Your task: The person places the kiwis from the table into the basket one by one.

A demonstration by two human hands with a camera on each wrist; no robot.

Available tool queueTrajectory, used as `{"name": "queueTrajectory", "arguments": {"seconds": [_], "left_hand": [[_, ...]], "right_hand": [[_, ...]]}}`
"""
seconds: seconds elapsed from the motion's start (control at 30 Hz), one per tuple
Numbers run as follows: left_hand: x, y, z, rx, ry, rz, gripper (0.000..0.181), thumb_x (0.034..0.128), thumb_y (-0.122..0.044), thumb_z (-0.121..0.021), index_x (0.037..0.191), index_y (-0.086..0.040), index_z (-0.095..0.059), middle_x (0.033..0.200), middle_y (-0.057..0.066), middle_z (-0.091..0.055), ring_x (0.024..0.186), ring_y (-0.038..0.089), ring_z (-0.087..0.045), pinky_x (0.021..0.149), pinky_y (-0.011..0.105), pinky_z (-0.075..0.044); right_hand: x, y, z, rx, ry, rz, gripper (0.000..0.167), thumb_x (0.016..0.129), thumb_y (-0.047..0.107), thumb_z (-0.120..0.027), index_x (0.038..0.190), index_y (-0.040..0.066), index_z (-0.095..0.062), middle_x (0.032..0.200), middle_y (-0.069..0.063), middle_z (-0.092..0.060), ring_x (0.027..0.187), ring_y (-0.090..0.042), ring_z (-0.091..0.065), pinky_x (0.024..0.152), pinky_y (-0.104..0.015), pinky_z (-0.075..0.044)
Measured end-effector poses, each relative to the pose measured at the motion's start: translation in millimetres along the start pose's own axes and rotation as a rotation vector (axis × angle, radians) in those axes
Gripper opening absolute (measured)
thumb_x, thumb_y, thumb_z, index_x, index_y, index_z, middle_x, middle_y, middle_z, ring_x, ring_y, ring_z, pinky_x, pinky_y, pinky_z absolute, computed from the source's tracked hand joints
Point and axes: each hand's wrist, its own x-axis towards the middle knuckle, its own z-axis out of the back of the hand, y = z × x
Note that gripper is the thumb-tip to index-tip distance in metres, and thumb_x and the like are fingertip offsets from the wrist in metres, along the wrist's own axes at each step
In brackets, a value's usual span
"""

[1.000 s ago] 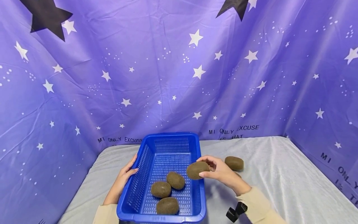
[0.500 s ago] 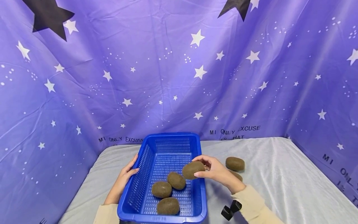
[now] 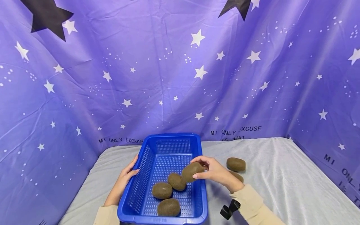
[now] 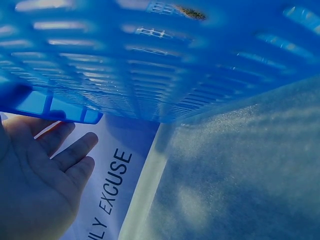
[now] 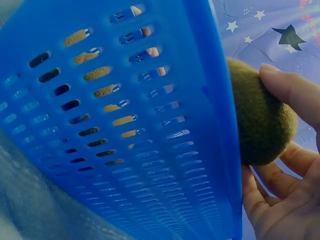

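Observation:
A blue plastic basket with slotted walls stands on the cloth-covered table. My left hand holds its left rim, thumb over the edge; in the left wrist view the fingers lie beneath the rim. Over the basket's right side, my right hand grips a brown kiwi between thumb and fingers. The right wrist view has this held kiwi just beyond the rim. Inside the basket lie three more kiwis: one near the held one, one beside it, and one at the front.
Right of the basket, a kiwi rests on the grey cloth, with another kiwi partly hidden behind my right wrist. A purple star-printed curtain encloses the table at the back and sides.
My right hand has moved left, bringing the held kiwi further over the basket and tilting it slightly. The left hand and the kiwis in the basket stay in place.

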Motion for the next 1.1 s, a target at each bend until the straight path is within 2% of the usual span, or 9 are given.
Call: {"name": "queueTrajectory", "arguments": {"seconds": [0.23, 0.4, 0.57, 0.7, 0.8, 0.93, 1.1], "left_hand": [[0.0, 0.6, -0.6, -0.003, 0.005, -0.016, 0.063, 0.0953, -0.011, -0.048, 0.151, -0.012, -0.019, 0.158, 0.009, -0.007, 0.119, -0.01, -0.036, 0.09, 0.017, -0.041], [-0.8, 0.6, -0.9, -0.012, 0.009, -0.025, 0.063, 0.0956, -0.01, -0.048, 0.151, -0.011, -0.019, 0.158, 0.01, -0.007, 0.119, -0.009, -0.037, 0.089, 0.018, -0.042], [-0.9, 0.1, -0.5, -0.007, 0.006, -0.018, 0.063, 0.0954, -0.011, -0.048, 0.151, -0.012, -0.02, 0.158, 0.01, -0.008, 0.119, -0.009, -0.037, 0.089, 0.017, -0.042], [-0.5, -0.9, -0.5, -0.007, 0.0, -0.008, 0.063, 0.095, -0.011, -0.049, 0.151, -0.012, -0.02, 0.158, 0.009, -0.008, 0.118, -0.008, -0.038, 0.089, 0.018, -0.042], [-0.3, -1.5, -0.5, -0.009, -0.004, -0.002, 0.063, 0.095, -0.012, -0.049, 0.151, -0.013, -0.02, 0.158, 0.009, -0.009, 0.117, -0.007, -0.039, 0.088, 0.019, -0.043], [-0.5, -1.6, -0.4, -0.003, 0.001, -0.003, 0.063, 0.0953, -0.011, -0.048, 0.151, -0.012, -0.019, 0.158, 0.009, -0.008, 0.118, -0.008, -0.038, 0.088, 0.018, -0.042], [-0.4, -0.8, -1.0, -0.007, 0.001, 0.001, 0.063, 0.0952, -0.012, -0.048, 0.151, -0.012, -0.02, 0.158, 0.009, -0.008, 0.118, -0.01, -0.037, 0.089, 0.016, -0.041]], "right_hand": [[2.1, -2.6, -2.8, 0.015, -0.05, -0.008, 0.033, 0.078, 0.008, -0.073, 0.108, -0.002, -0.063, 0.1, -0.012, -0.062, 0.089, -0.021, -0.054, 0.075, -0.024, -0.047], [-2.6, -3.2, -2.4, 0.054, -0.061, -0.013, 0.031, 0.08, 0.007, -0.071, 0.108, -0.005, -0.062, 0.1, -0.011, -0.061, 0.09, -0.023, -0.055, 0.077, -0.024, -0.047], [-12.2, -3.1, -0.3, 0.088, -0.087, -0.019, 0.03, 0.082, 0.007, -0.07, 0.108, -0.005, -0.061, 0.103, -0.023, -0.06, 0.092, -0.031, -0.056, 0.078, -0.024, -0.049], [-21.8, -4.2, 3.8, 0.095, -0.099, -0.023, 0.031, 0.083, 0.006, -0.069, 0.109, -0.006, -0.06, 0.107, -0.031, -0.057, 0.092, -0.025, -0.059, 0.08, -0.025, -0.049], [-28.4, -5.2, 8.2, 0.089, -0.11, -0.025, 0.03, 0.083, 0.007, -0.068, 0.11, -0.006, -0.06, 0.107, -0.028, -0.059, 0.092, -0.02, -0.059, 0.081, -0.025, -0.049], [-36.6, -7.8, 14.1, 0.087, -0.119, -0.012, 0.029, 0.084, 0.006, -0.067, 0.109, -0.007, -0.06, 0.104, -0.022, -0.06, 0.092, -0.02, -0.059, 0.08, -0.024, -0.049], [-47.0, -13.0, 21.8, 0.079, -0.135, 0.015, 0.028, 0.084, 0.002, -0.066, 0.109, -0.01, -0.06, 0.102, -0.007, -0.063, 0.092, -0.021, -0.059, 0.079, -0.023, -0.049]]}}
